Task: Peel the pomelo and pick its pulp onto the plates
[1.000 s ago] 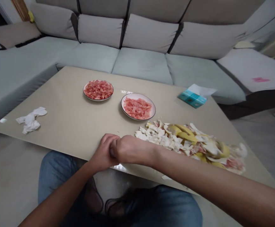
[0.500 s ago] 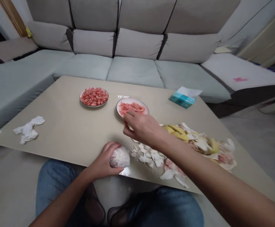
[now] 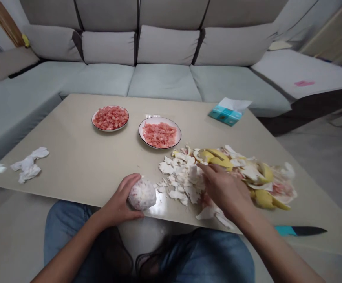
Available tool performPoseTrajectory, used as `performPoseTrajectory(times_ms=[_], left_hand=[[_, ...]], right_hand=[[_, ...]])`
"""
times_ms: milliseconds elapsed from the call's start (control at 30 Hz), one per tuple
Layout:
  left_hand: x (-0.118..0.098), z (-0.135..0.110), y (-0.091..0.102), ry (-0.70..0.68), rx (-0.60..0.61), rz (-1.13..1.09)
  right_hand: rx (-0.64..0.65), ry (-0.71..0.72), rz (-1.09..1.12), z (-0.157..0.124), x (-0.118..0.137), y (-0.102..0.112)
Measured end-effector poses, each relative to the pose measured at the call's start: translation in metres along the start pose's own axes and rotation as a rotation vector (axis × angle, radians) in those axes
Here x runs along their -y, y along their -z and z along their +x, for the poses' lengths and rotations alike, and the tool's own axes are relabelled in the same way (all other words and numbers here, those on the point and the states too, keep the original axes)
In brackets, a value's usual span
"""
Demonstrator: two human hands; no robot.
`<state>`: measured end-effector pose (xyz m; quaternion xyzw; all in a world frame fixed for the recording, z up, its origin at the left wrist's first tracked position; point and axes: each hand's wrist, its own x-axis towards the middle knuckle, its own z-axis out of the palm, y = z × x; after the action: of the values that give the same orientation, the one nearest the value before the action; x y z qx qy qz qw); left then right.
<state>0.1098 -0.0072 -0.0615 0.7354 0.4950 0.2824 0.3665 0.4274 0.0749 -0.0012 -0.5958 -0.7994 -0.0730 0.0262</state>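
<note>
A peeled pomelo (image 3: 142, 195), covered in whitish pith with pink showing through, rests near the table's front edge. My left hand (image 3: 123, 202) is wrapped round its left side, thumb low and fingers on top. Over the heap of torn white pith (image 3: 182, 177) reaches my right hand (image 3: 226, 190), its fingers stretched out to the left and its thumb hidden. Beyond the pomelo stands a plate (image 3: 178, 135) of pink pomelo pulp (image 3: 160, 135). Farther left, a second plate (image 3: 94, 124) bears a higher mound of pulp (image 3: 111, 117).
Yellow peels (image 3: 265, 198) lie on the right of the table (image 3: 79, 157). A knife (image 3: 302, 231) with a turquoise handle lies at the front right edge. A tissue box (image 3: 226, 114) stands at the back right; crumpled tissue (image 3: 29, 165) lies far left. A sofa (image 3: 161, 80) stands behind.
My right hand has moved from the nearer plate down and right to the heap of pith. My left hand keeps hold of the pomelo. The view has shifted, bringing the knife into sight.
</note>
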Motion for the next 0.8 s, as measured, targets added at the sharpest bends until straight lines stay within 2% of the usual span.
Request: performPoseTrajectory(times_ms=[133,200,300,400,500,667,800], left_hand=[[-0.002,0.003,-0.003,-0.041,-0.004,0.043],[-0.003,0.003,-0.012,-0.034,-0.095,0.083],[-0.005,0.003,-0.033,0.034,-0.352,0.149],[-0.009,0.003,-0.049,0.053,-0.462,0.197],[-0.012,0.003,-0.053,0.054,-0.48,0.231],[-0.014,0.003,-0.052,0.054,-0.518,0.261],[-0.014,0.005,-0.053,0.046,-0.506,0.248]], right_hand=[[-0.102,0.169,0.336,-0.016,0.04,0.006],[-0.092,0.255,0.537,-0.028,0.071,0.007],[-0.154,0.199,0.712,-0.045,0.113,0.0],[-0.234,0.102,0.746,-0.055,0.139,-0.008],[-0.291,0.076,0.673,-0.059,0.15,-0.011],[-0.32,0.007,0.397,-0.055,0.162,-0.011],[-0.305,-0.085,0.529,-0.045,0.154,-0.018]])
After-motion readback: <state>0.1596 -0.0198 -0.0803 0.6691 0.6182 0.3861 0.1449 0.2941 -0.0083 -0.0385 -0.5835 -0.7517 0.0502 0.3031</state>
